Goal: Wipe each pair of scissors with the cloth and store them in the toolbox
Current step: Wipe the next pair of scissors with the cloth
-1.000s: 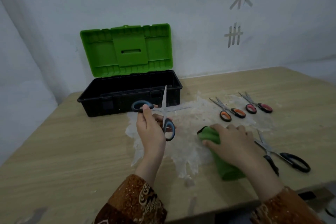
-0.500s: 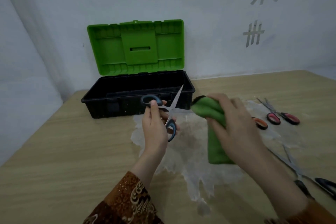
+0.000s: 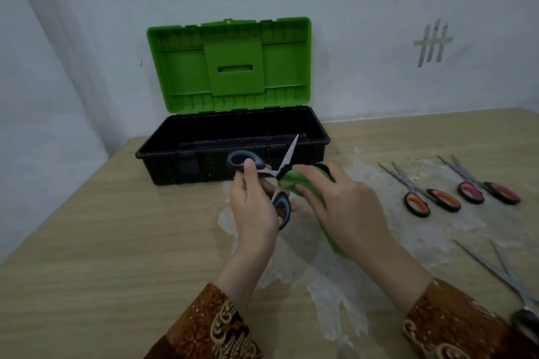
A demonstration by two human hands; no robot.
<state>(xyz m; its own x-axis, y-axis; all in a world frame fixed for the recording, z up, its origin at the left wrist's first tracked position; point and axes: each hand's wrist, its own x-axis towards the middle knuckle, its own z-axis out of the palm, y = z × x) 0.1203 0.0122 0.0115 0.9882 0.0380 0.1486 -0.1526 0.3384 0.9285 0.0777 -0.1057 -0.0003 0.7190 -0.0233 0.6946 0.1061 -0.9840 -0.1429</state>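
My left hand point(image 3: 255, 210) holds blue-handled scissors point(image 3: 248, 165) by the handles, blades spread apart above the table. My right hand point(image 3: 341, 210) grips a green cloth point(image 3: 288, 181) that is wrapped around one blade, hiding it; the other blade points up and away. Behind them stands the black toolbox point(image 3: 186, 166) with its green lid point(image 3: 230, 64) upright; the part of its inside that I can see holds nothing. On the table to the right lie orange-handled scissors point(image 3: 428, 198), pink-handled scissors point(image 3: 487, 191) and black-handled scissors point(image 3: 507, 277) near the right edge.
A thin, torn, translucent plastic sheet point(image 3: 335, 280) covers the wooden table point(image 3: 116, 242) under my hands and the loose scissors. A white wall with tape marks point(image 3: 431, 44) rises right behind the toolbox. The table's left edge runs close beside the toolbox.
My right hand lifted the green cloth off the table and brought it left onto one blade of the blue-handled scissors. My left hand kept the scissors in about the same place.
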